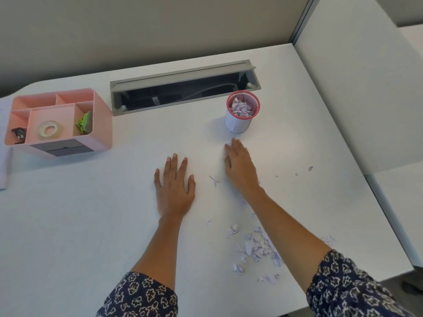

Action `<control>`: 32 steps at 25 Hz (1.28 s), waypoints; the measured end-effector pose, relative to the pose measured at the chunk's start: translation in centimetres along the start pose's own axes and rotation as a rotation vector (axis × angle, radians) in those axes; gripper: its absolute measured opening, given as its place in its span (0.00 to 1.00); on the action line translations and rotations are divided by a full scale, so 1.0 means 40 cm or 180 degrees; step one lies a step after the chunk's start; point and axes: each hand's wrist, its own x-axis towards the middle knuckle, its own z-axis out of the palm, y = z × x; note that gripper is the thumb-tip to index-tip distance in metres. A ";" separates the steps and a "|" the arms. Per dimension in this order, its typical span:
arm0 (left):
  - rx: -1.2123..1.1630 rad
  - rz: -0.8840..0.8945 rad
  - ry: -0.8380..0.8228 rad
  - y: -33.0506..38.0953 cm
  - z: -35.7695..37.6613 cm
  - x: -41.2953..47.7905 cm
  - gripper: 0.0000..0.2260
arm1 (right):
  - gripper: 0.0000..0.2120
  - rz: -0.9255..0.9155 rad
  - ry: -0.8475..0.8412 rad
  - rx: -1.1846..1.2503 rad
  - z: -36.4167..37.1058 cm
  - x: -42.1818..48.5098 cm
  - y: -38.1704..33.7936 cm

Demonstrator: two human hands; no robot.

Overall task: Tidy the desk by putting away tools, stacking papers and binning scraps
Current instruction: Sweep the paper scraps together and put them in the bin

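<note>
Both your hands are empty and open. Your left hand lies palm-down on the white desk, fingers spread and pointing toward 12 o'clock, holding nothing. Your right hand rests on its edge just to its right, fingers together and extended toward 11 o'clock, nothing clamped in it; its fingertips stop short of the bin.

At 12 o'clock from your right hand stands one small bin, a white cup with a pink mesh rim, upright, with crumpled lilac paper filling its top.

Torn lilac scraps lie loose on the desk at 5 o'clock from your right hand, partly under your right forearm: one main cluster of many small pieces, too many and too small to count, plus a few strays, one between your two hands. Three tiny specks sit well apart at 3 o'clock.

At 10 o'clock from your left hand sits one pink organiser with several compartments. The middle one holds one roll of clear tape, the right one a green item, the left one a small dark item. White paper shows at the far left edge. One open grey cable hatch runs along the back of the desk.
</note>
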 end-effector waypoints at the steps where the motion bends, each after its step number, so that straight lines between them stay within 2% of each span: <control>1: 0.0002 -0.0007 0.0002 0.000 0.000 0.000 0.24 | 0.21 -0.0150 -0.0037 -0.0059 0.015 -0.020 -0.018; 5: 0.0003 0.0000 -0.0002 0.001 0.000 -0.001 0.25 | 0.23 -0.0759 -0.0384 -0.0355 0.059 -0.122 -0.058; 8: 0.0003 0.0043 -0.0008 -0.001 0.000 -0.003 0.24 | 0.22 -0.1179 -0.0381 -0.0628 0.051 -0.173 -0.001; 12: -0.0050 0.0023 -0.0017 -0.002 -0.001 -0.002 0.24 | 0.21 -0.1213 -0.0250 -0.0680 -0.017 -0.222 0.105; 14: -0.0053 0.0016 -0.0035 -0.001 -0.001 -0.004 0.24 | 0.18 -0.0841 0.0105 -0.0199 -0.073 -0.251 0.156; 16: -0.0025 0.0023 -0.0039 0.000 0.000 -0.005 0.24 | 0.19 -0.0021 0.0608 0.0487 -0.133 -0.257 0.197; 18: -0.0019 0.0034 -0.0036 0.000 0.000 -0.005 0.25 | 0.19 0.0861 0.1013 0.0657 -0.178 -0.232 0.251; 20: 0.0002 0.0034 -0.0024 -0.001 0.001 -0.004 0.25 | 0.19 0.1540 0.0985 0.0448 -0.205 -0.206 0.309; 22: 0.0016 0.0028 -0.0008 0.000 0.001 -0.004 0.24 | 0.20 0.1847 0.0854 0.0469 -0.212 -0.191 0.346; 27: 0.0026 0.0001 -0.0018 0.002 0.001 -0.005 0.23 | 0.20 0.1215 0.0561 0.0666 -0.137 -0.185 0.249; 32: 0.0023 0.0017 -0.0018 0.002 0.002 -0.005 0.23 | 0.22 0.0099 -0.0096 0.0222 -0.030 -0.259 0.098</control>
